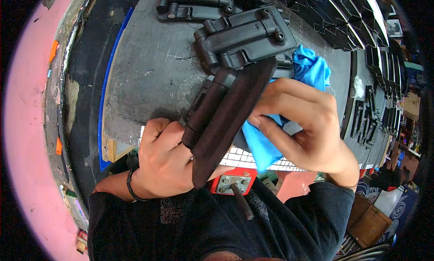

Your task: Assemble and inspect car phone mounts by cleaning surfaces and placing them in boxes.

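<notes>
- Grey scuffed worktop (144,80): at least three black moulded-plastic parts (253,37) toward its far side.
- One long black plate-backed part (228,121), held over the near edge; its long axis slants from lower left to upper right.
- Left hand (165,157): fingers curled around its lower left side.
- Right hand (307,118): thumb and forefinger nearly together; cannot tell whether they pinch the bright-blue cloth (262,152).

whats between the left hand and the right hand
The head view shows a tilted dark part between the left hand and right hand, plus blue cloth nearer the right.
</notes>
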Tool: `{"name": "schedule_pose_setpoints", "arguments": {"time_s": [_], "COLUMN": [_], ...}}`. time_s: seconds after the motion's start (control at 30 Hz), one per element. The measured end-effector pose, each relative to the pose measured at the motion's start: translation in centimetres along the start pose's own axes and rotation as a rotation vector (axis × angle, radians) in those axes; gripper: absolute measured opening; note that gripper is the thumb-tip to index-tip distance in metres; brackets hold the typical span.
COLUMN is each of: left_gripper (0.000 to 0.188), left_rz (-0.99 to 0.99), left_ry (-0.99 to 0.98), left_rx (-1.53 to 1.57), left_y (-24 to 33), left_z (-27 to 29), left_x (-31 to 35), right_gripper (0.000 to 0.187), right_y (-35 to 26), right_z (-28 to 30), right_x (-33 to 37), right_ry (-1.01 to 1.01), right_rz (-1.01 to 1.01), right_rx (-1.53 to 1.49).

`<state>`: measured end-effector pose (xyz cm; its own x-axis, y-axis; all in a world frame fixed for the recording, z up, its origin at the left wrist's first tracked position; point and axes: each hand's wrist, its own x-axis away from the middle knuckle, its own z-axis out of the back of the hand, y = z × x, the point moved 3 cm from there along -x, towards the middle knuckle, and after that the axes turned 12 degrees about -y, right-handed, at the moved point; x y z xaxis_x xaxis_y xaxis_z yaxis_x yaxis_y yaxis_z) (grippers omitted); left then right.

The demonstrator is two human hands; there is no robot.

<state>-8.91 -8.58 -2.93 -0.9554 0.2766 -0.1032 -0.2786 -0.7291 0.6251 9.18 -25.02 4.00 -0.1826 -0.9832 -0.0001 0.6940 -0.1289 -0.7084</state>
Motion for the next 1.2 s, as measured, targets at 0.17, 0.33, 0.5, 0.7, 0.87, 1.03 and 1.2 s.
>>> {"name": "schedule_pose_setpoints", "arguments": {"time_s": [0.17, 0.33, 0.5, 0.7, 0.87, 1.03, 1.2], "left_gripper": [0.061, 0.058, 0.057, 0.055, 0.055, 0.058, 0.035], "left_rz": [-0.017, -0.035, -0.005, -0.026, 0.004, -0.090, -0.278], "left_ry": [-0.034, 0.013, 0.004, 0.010, 0.045, 0.160, 0.354], "left_rx": [-0.174, -0.190, -0.215, -0.233, -0.208, -0.289, -0.066], "left_y": [0.9, 0.7, 0.7, 0.9, 0.6, 0.6, 0.7], "left_z": [1.2, 1.8, 1.9, 2.0, 1.5, 1.5, 2.6], "left_x": [-0.4, -1.3, -1.3, -1.7, -1.1, -0.6, 0.7], "right_gripper": [0.024, 0.028, 0.030, 0.026, 0.023, 0.019, 0.026], "right_y": [-2.2, -0.3, -1.6, -1.7, 0.6, 0.8, -3.3], "right_z": [-1.6, -0.7, -0.6, -1.1, 1.8, 4.5, 4.7], "right_x": [0.7, 0.5, -0.1, 0.6, 0.7, 2.3, 2.1], "right_ry": [-0.068, 0.068, -0.033, -0.048, -0.069, -0.051, -0.123], "right_rz": [0.042, 0.061, -0.015, 0.028, -0.061, -0.228, -0.215], "right_rx": [0.290, 0.220, 0.365, 0.337, 0.105, 0.474, 0.669]}}
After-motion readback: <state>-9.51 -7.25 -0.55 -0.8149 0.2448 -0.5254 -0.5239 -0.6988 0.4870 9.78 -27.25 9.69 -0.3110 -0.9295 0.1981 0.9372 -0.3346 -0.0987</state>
